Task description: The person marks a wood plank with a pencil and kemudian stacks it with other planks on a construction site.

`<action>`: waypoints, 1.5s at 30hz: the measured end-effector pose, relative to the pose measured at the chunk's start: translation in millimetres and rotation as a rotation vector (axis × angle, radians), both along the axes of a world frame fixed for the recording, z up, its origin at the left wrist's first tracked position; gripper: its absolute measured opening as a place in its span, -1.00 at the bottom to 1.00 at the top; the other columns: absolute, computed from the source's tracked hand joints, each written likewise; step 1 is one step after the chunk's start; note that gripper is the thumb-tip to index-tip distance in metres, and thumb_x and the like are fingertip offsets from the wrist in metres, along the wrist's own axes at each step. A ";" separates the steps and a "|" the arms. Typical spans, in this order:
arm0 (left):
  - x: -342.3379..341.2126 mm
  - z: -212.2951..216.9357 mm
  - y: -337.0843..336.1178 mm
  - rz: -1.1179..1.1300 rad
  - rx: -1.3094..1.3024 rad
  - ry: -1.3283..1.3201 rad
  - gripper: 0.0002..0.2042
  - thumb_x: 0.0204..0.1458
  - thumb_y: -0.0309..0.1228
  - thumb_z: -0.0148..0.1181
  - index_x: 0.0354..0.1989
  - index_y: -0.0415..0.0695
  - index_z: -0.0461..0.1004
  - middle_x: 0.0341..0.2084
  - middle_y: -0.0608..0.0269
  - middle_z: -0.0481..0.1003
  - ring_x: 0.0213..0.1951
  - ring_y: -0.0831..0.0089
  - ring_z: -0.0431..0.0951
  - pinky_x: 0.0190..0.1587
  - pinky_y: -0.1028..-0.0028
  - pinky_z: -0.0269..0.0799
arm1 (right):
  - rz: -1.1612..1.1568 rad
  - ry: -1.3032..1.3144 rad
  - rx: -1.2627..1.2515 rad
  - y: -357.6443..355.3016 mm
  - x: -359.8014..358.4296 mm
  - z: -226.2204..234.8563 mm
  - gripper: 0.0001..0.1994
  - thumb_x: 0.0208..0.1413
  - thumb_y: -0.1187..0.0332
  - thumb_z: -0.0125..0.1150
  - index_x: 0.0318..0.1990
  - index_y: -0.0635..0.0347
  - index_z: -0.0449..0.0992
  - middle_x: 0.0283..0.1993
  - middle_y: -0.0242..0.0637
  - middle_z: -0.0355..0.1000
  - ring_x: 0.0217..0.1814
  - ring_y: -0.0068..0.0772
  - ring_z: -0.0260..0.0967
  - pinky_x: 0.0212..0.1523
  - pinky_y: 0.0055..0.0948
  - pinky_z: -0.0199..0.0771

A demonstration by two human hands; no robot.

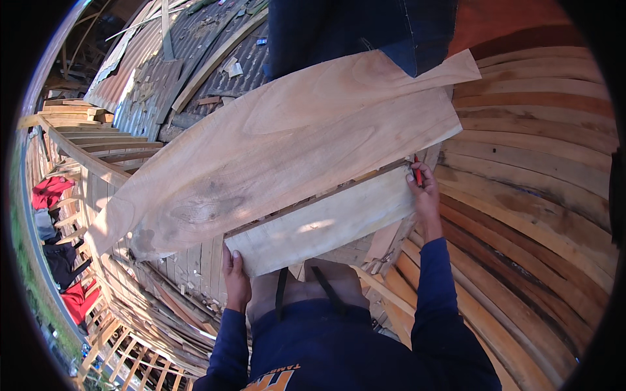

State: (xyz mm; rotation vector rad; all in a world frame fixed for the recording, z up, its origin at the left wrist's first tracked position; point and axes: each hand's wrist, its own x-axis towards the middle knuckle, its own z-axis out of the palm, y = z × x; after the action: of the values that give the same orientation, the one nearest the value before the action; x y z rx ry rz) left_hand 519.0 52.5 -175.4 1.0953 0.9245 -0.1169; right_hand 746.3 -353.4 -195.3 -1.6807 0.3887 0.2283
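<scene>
A short pale wooden board [326,218] lies slantwise in front of me, its right end farther off. Its left end is gripped by my left hand [237,277], with the thumb at the edge. My right hand [426,192] is at the opposite end, closed round a slim red pencil [418,174] that points up and away. The fingers of that hand also touch the board's end. Just beyond, a wide, long plank [287,150] with a curved far edge and swirling grain runs nearly parallel to the board, with a narrow dark gap between them.
Curved wooden ribs or planks [528,156] rise along the right side. Rusty corrugated sheets [215,85] with wood scraps lie at the far left. A person's dark trouser leg [352,32] stands at the plank's far edge. Red clothing [79,301] hangs on the left framework.
</scene>
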 end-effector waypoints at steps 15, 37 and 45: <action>-4.8 -8.9 -3.4 0.027 0.059 -0.050 -0.46 0.30 -0.30 -0.10 0.39 -0.22 -0.03 0.25 0.16 0.26 0.22 0.44 0.26 0.27 0.49 0.10 | 0.008 0.013 -0.056 -3.3 -0.3 4.7 -0.79 0.08 0.53 0.23 -0.23 0.04 0.32 -0.21 -0.51 0.33 -0.18 -0.65 0.20 -0.09 -0.62 0.20; -0.7 -6.2 12.5 -0.118 0.323 -0.106 -0.51 0.24 -0.43 -0.04 0.33 -0.30 0.11 0.04 0.03 0.45 -0.02 0.44 0.44 0.07 0.48 0.32 | 0.516 -0.595 -0.614 142.1 7.1 89.3 -0.81 0.29 0.38 -0.02 -0.01 0.23 0.35 0.14 -0.07 0.42 0.26 -0.08 0.27 0.25 -0.20 0.18; -4.2 -8.5 3.1 -0.101 0.317 0.017 -0.48 0.26 -0.42 -0.06 0.37 -0.23 0.04 0.03 0.03 0.45 -0.12 0.51 0.45 -0.06 0.53 0.38 | 1.079 -0.605 -0.899 180.6 88.2 78.6 -0.27 -0.08 0.08 0.38 0.24 0.15 0.24 0.33 -0.15 0.21 0.45 -0.04 -0.01 0.40 0.11 -0.22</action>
State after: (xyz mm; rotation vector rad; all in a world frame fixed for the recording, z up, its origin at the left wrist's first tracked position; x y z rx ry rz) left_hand 514.8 55.6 -183.9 1.4376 0.9230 -0.0639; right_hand 834.5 -172.8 -116.7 -2.5849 -1.0649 0.3303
